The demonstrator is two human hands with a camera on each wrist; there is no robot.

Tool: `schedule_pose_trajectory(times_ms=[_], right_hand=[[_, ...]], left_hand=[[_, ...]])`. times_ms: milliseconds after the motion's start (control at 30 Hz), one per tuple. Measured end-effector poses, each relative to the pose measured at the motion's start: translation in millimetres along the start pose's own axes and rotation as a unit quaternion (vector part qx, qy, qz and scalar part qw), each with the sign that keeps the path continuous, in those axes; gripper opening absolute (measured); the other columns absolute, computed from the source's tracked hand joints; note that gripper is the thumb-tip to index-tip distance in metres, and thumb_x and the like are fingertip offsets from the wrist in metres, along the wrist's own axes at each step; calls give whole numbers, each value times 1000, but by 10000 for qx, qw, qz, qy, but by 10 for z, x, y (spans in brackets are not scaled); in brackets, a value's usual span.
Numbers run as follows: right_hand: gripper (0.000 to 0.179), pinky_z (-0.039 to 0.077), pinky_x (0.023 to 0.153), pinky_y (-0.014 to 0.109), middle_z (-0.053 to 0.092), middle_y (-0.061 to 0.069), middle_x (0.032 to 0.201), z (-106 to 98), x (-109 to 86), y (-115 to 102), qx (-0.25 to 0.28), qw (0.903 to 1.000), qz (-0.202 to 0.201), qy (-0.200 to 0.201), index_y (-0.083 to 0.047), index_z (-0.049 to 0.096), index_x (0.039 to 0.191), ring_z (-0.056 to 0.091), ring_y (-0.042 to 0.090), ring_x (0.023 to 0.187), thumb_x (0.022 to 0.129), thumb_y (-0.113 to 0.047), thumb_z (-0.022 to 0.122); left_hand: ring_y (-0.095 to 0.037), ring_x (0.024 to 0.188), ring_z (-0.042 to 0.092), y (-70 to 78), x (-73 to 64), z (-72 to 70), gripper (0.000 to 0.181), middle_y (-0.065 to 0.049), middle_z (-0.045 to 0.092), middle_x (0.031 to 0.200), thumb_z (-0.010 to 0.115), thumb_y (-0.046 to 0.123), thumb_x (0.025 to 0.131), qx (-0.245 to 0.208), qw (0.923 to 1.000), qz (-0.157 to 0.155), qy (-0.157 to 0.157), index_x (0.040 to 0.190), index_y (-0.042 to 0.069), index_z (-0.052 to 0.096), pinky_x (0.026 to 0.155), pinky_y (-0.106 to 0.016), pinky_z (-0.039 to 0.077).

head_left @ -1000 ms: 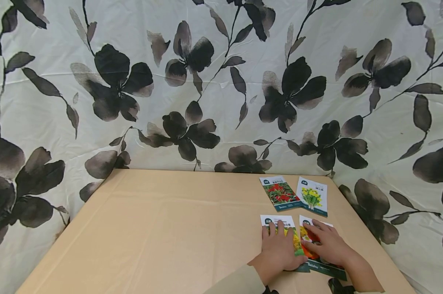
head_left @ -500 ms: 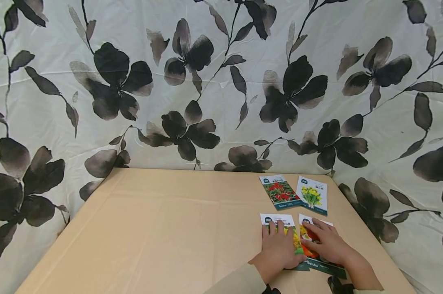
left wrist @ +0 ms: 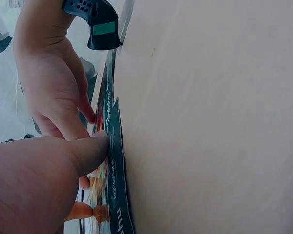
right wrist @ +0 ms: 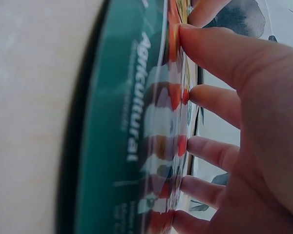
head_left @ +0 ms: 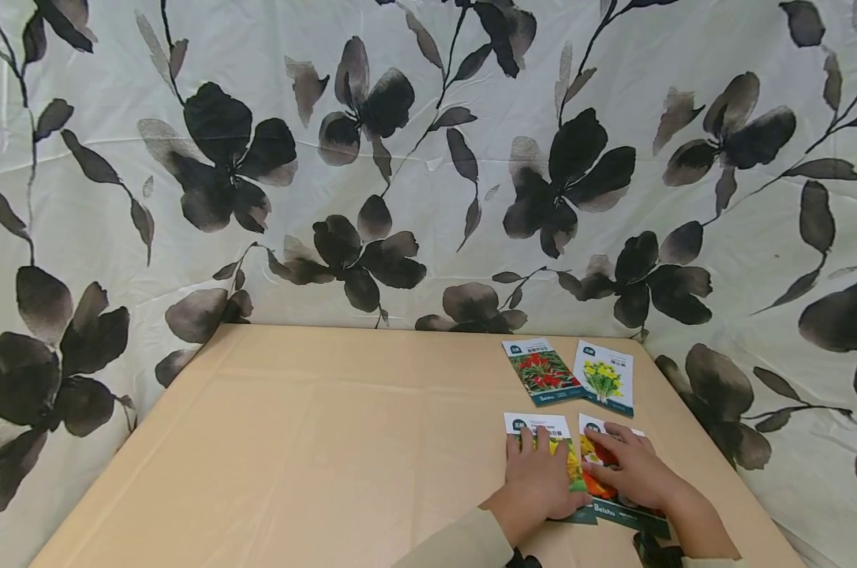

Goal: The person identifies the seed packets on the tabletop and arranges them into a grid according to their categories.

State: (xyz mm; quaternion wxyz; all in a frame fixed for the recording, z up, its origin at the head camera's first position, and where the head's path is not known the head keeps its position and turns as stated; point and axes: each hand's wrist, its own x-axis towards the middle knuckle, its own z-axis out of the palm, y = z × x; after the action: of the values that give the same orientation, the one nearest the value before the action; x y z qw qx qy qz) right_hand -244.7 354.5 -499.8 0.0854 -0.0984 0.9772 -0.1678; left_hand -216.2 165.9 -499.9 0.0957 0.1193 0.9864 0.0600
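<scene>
Near the table's right front, my left hand (head_left: pixel 540 483) rests flat on a seed packet (head_left: pixel 576 467) with yellow flowers and a green lower band. Beside it, my right hand (head_left: pixel 634 469) lies with spread fingers on another seed packet (head_left: pixel 630 517) showing red and orange blooms. The two packets touch or slightly overlap at their lower corners. In the left wrist view, the left thumb (left wrist: pixel 90 153) presses near the packet's green band (left wrist: pixel 118 180). The right wrist view has the fingertips of the right hand (right wrist: pixel 263 102) touching the glossy face of its packet (right wrist: pixel 112 131).
Behind the hands lie a red-flower seed packet (head_left: pixel 544 372) and a yellow-flower seed packet (head_left: pixel 604 379), overlapping at a corner. The tan table (head_left: pixel 293 442) ends at a white cloth (head_left: pixel 457 197) with dark flowers. A black device (left wrist: pixel 100 24) sits on the right wrist.
Both hands stay in place on the two front packets, and the packets behind do not move. Only the cloth at the far left shifts slightly.
</scene>
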Motion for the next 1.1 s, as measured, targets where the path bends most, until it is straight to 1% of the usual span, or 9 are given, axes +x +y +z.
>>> schedule_pose_trajectory(times_ms=[233,333,500,600,833,1100], right_hand=[[79,49,92,69,42,34,148,-7,0,2,35,10000,-11,-27,-14,55,148,42,53,123,87,-62,70],[79,48,92,69,44,34,148,-1,-2,-4,-18,10000,23,-41,-15,55,148,44,51,122,87,-62,70],[79,45,90,73,43,34,149,-1,1,-24,-231,9996,144,-27,-16,56,147,45,53,123,87,-65,68],[78,47,87,72,43,35,150,0,1,-33,-287,9995,154,7,-17,56,147,45,54,122,87,-65,68],[77,50,88,71,42,36,150,2,-12,-39,-295,9995,60,62,-16,57,146,46,56,123,87,-63,70],[73,50,86,70,46,36,147,2,-18,-39,-336,9994,57,108,-15,59,144,48,55,121,88,-61,70]], left_hand=[[-27,153,32,-17,-14,-2,82,7,36,164,61,83,77,32,10000,51,-2,150,51,42,123,-55,26],[-27,153,32,-21,-20,-3,82,8,36,164,61,83,77,59,10000,69,-26,150,50,42,123,-55,26],[-27,154,32,-24,-17,-10,82,9,36,164,60,84,77,80,9999,109,-26,150,51,42,124,-55,25],[-27,154,31,-30,-1,-3,82,8,36,164,60,84,77,29,9999,103,-18,150,51,42,124,-56,25],[-27,154,31,-36,0,14,82,8,36,164,60,84,77,24,9999,136,14,150,51,42,124,-55,24],[-28,153,32,-26,-3,28,81,7,37,163,60,83,78,68,9998,162,60,150,52,42,123,-56,25]])
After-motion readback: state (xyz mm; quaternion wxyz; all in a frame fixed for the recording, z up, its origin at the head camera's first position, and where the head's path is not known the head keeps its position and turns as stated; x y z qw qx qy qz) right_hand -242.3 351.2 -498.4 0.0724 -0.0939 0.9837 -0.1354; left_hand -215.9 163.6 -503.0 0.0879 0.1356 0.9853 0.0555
